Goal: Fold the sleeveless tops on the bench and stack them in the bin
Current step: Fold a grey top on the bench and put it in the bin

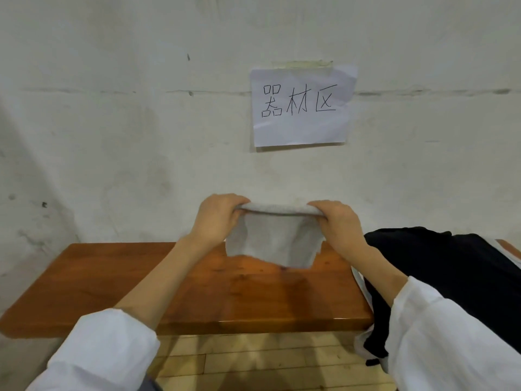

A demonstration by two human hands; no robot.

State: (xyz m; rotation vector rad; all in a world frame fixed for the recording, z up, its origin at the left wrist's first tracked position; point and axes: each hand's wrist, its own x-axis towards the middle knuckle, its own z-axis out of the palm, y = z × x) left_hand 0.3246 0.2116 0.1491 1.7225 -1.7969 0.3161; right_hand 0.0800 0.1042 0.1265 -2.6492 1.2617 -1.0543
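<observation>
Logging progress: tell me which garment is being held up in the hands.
The light grey top, gripped along its upper edge by the left hand and right hand. The black garment lies heaped on the bench at the right.

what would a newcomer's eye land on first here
The left hand and right hand grip the upper edge of a small grey top, holding it up over the middle of the orange-brown bench. Above them a handwritten paper sign is taped to the pale wall, and black clothing is heaped at the bench's right end.
</observation>
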